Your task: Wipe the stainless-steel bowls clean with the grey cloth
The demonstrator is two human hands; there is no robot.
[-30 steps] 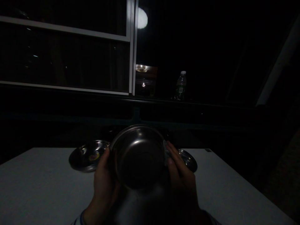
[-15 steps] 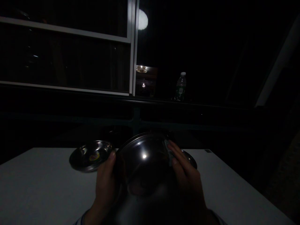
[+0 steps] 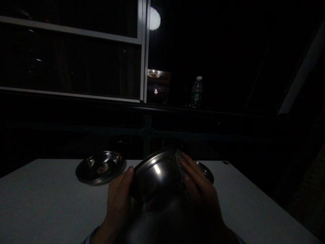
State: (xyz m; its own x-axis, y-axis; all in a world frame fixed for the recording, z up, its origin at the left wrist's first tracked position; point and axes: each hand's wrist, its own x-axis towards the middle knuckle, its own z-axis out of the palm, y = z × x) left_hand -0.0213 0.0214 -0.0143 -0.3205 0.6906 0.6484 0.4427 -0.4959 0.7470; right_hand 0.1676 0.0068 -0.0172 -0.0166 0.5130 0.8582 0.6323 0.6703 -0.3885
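A shiny metal bowl (image 3: 162,179) is held up, tilted, between both hands above the near side of the table. My left hand (image 3: 118,200) grips its left side, thumb along the rim. With fingers closed over a greyish cloth (image 3: 180,166), my right hand (image 3: 201,189) presses it on the bowl's right side. The bowl's lower part fades into shadow. Left of it, a metal dish (image 3: 98,171) with a yellow and red sticker inside rests on the table. Another metal dish (image 3: 207,172) shows partly behind my right hand.
The white table (image 3: 63,210) spans the foreground. Beyond it, a clear bottle (image 3: 196,93) with a white cap and green label stands on a dark ledge (image 3: 172,109). A white-framed window (image 3: 143,67) rises behind. The surroundings are very dark.
The bowl has tipped and its upper rim sits slightly lower. My left hand has shifted a little to the right with it. The right hand and cloth stay against the bowl's right side.
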